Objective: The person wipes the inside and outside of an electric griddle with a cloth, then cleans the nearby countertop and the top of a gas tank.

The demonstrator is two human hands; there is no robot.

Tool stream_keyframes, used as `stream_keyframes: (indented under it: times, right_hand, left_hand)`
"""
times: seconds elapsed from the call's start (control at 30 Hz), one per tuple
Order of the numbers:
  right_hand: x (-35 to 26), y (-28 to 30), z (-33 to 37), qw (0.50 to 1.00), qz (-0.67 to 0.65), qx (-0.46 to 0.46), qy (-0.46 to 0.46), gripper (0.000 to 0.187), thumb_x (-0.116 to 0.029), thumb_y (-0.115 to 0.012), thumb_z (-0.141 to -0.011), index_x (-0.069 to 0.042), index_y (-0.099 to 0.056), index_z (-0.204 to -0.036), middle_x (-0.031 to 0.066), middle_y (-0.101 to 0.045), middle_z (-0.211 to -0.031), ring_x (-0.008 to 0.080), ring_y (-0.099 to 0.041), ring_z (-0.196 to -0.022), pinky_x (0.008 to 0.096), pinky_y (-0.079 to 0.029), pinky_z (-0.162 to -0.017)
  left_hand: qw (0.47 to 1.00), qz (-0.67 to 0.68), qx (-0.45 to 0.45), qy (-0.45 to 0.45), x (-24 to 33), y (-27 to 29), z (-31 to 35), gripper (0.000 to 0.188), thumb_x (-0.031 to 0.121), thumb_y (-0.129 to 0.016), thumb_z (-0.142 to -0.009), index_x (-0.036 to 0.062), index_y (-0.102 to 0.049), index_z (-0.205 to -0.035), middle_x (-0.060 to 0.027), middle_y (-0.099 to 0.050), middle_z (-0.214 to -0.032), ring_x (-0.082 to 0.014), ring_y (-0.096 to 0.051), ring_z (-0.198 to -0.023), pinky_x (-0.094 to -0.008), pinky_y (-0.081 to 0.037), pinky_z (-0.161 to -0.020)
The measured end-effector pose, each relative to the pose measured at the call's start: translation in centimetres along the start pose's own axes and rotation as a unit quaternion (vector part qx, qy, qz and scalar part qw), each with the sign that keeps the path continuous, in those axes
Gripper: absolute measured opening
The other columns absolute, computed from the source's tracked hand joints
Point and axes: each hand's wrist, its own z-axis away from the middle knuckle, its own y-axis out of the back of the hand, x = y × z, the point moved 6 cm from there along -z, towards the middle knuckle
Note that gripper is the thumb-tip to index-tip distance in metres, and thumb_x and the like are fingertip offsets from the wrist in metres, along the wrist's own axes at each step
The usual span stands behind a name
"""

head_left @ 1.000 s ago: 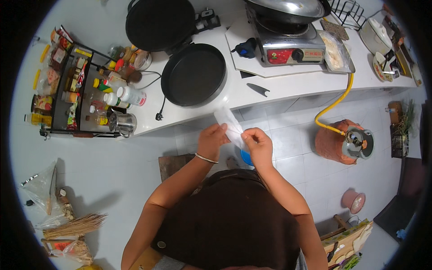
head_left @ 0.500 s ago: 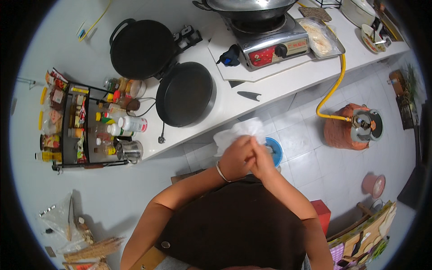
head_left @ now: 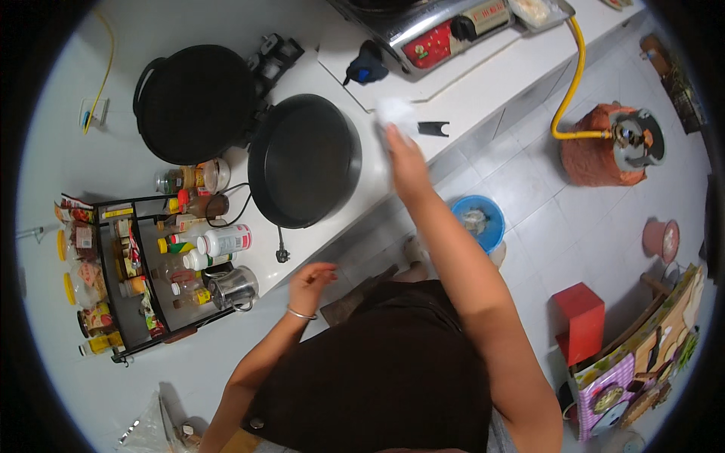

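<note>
My right hand (head_left: 408,167) reaches over the counter, closed on a white paper towel (head_left: 396,113) that is bunched and smeared by motion. Just right of the towel lies a black forked piece, like a detached handle (head_left: 433,128). To its left sits an electric griddle, its round black pan (head_left: 304,161) lying open beside the raised black lid (head_left: 198,104). My left hand (head_left: 311,284), with a bracelet at the wrist, hovers in front of the counter's edge near the metal pitcher (head_left: 235,288). Its fingers are loosely bent and apart, with nothing visible in them.
A rack (head_left: 143,264) of bottles and jars stands left, with a power plug (head_left: 282,254) nearby. The gas stove (head_left: 453,34) is at the back, its yellow hose (head_left: 578,75) running to a gas cylinder (head_left: 612,147). A blue bin (head_left: 483,219) stands on the floor.
My hands were together in front of me with the white paper towel. They have parted: the right carried the towel forward onto the counter, the left moved left. The view has shifted.
</note>
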Motion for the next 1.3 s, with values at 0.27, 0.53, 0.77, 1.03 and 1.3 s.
stream_keyframes:
  times: [0.27,0.53,0.77,1.03,1.3]
  right_hand:
    - [13.3,-2.1,7.4,0.967,0.188,-0.150,0.085,0.062,-0.029,-0.053,-0.096,0.007,-0.032,-0.141,0.0283,-0.038,-0.143,0.0402,-0.040,-0.130,0.0431,-0.029,-0.109]
    - [8.9,-3.5,-0.7,0.959,0.181,-0.075,0.207,0.050,-0.032,-0.052,-0.096,0.012,-0.052,-0.119,0.0324,-0.052,-0.121,0.0484,-0.045,-0.113,0.0486,-0.030,-0.105]
    - [11.0,-1.8,5.0,0.948,0.228,-0.158,0.156,0.060,-0.036,-0.051,-0.095,0.011,-0.041,-0.132,0.0318,-0.044,-0.133,0.0432,-0.040,-0.126,0.0432,-0.030,-0.108]
    - [9.6,-2.6,1.6,0.973,0.138,-0.104,0.151,0.054,-0.033,-0.051,-0.095,0.008,-0.043,-0.129,0.0260,-0.051,-0.125,0.0406,-0.048,-0.114,0.0432,-0.035,-0.101]
    - [12.3,2.5,6.4,0.978,0.094,-0.027,-0.184,0.053,-0.040,-0.046,-0.099,0.002,-0.049,-0.131,0.0126,-0.058,-0.124,0.0228,-0.051,-0.116,0.0320,-0.040,-0.094]
  left_hand:
    - [0.972,0.057,0.215,0.076,-6.0,14.0,-1.6,0.012,0.009,-0.060,-0.092,0.0029,-0.067,-0.098,-0.0083,-0.071,-0.092,-0.0152,-0.066,-0.071,-0.0256,-0.053,-0.062]
    - [0.958,0.078,0.264,0.081,-6.0,16.3,-1.6,0.011,0.009,-0.059,-0.092,0.0027,-0.067,-0.097,-0.0083,-0.070,-0.092,-0.0151,-0.065,-0.070,-0.0264,-0.052,-0.062]
    - [0.961,0.097,0.246,0.076,-7.1,16.2,-1.6,0.011,0.008,-0.058,-0.092,0.0014,-0.066,-0.097,-0.0102,-0.070,-0.092,-0.0173,-0.066,-0.071,-0.0277,-0.053,-0.064]
    - [0.956,0.090,0.278,0.042,-5.1,16.2,-3.2,0.010,0.006,-0.058,-0.092,0.0012,-0.066,-0.096,-0.0089,-0.070,-0.090,-0.0151,-0.065,-0.070,-0.0258,-0.052,-0.063]
    - [0.960,-0.046,0.210,-0.178,8.8,12.0,-10.1,0.011,0.007,-0.064,-0.091,-0.0020,-0.068,-0.096,-0.0069,-0.068,-0.092,-0.0143,-0.063,-0.080,-0.0262,-0.051,-0.076]
